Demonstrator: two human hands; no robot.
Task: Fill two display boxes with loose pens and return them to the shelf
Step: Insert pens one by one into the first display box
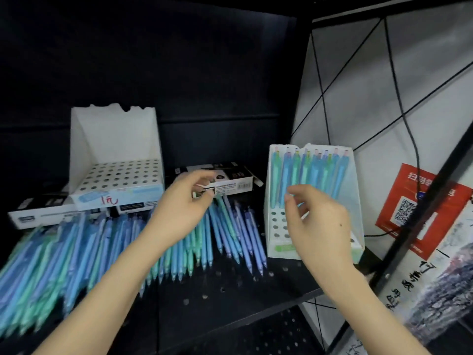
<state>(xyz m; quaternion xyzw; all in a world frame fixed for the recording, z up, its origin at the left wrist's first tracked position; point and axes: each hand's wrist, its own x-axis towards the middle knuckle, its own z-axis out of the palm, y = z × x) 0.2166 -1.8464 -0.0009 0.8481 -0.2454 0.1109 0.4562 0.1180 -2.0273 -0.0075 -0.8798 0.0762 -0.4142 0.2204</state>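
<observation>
Several loose blue and green pens (pixel 225 234) lie in a wide pile on the black perforated shelf (pixel 230 288). My left hand (pixel 181 208) hovers over the pile's far edge, thumb and fingers pinching what looks like the top end of a pen. An empty white display box (pixel 115 160) with a grid of holes stands at the back left. A second display box (pixel 355 196) stands at the right, with a row of pens along its back and bare holes in front. My right hand (pixel 320 224) is in front of this box, fingers loosely curled, holding nothing.
Flat black-and-white cartons (pixel 230 184) lie behind the pile and under the empty box (pixel 38 213). A black shelf post (pixel 414 208) runs diagonally at the right, past a red QR-code poster (pixel 399 201) and a hanging black cable (pixel 409 129).
</observation>
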